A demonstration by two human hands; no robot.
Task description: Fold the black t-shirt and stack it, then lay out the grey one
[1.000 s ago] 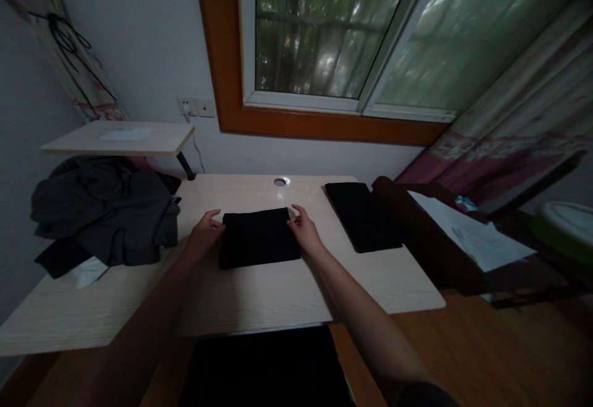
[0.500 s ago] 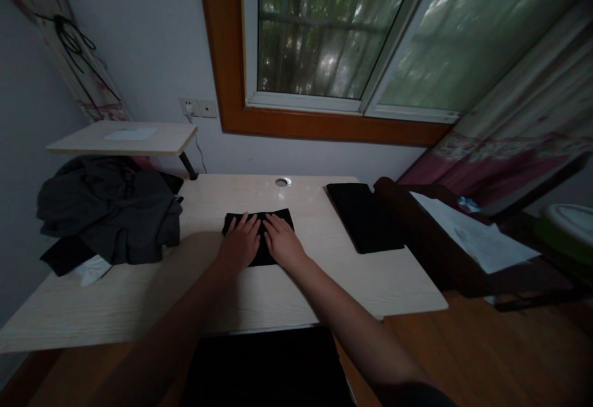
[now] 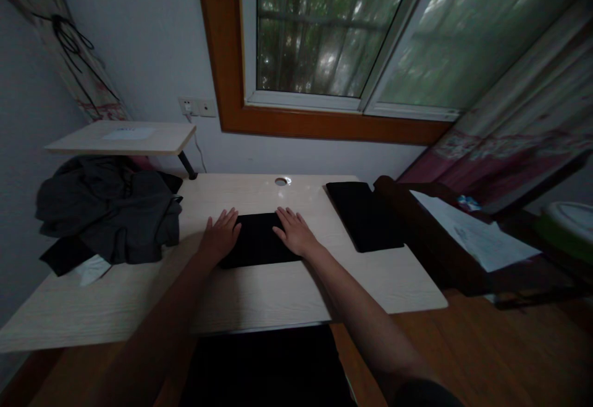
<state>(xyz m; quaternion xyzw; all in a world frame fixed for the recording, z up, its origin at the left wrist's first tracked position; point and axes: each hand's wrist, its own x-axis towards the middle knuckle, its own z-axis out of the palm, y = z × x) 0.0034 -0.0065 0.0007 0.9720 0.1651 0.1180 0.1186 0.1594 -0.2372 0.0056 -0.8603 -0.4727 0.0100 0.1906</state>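
On the desk in front of me lies a flat black rectangle of folded cloth point(image 3: 259, 240); whether it is a garment cannot be made out. My left hand point(image 3: 221, 235) rests at its left edge, palm down with fingers stretched out. At the opposite edge my right hand point(image 3: 295, 231) lies flat as well, fingers pointing away from me and the thumb over the cloth. Neither hand grips anything. To the right, another flat black piece point(image 3: 365, 217), apparently folded cloth, sits near the desk's right edge.
A heap of dark grey clothing point(image 3: 111, 215) fills the left of the pale wooden desk point(image 3: 278, 299), below a small raised shelf point(image 3: 162, 138). Beyond the desk's right edge stands dark furniture with white sheets point(image 3: 472, 234) on it. A window point(image 3: 324, 42) is behind.
My hands have moved apart, from the middle of the black cloth to its left and right edges. The cloth now shows a wider, smoother rectangle.
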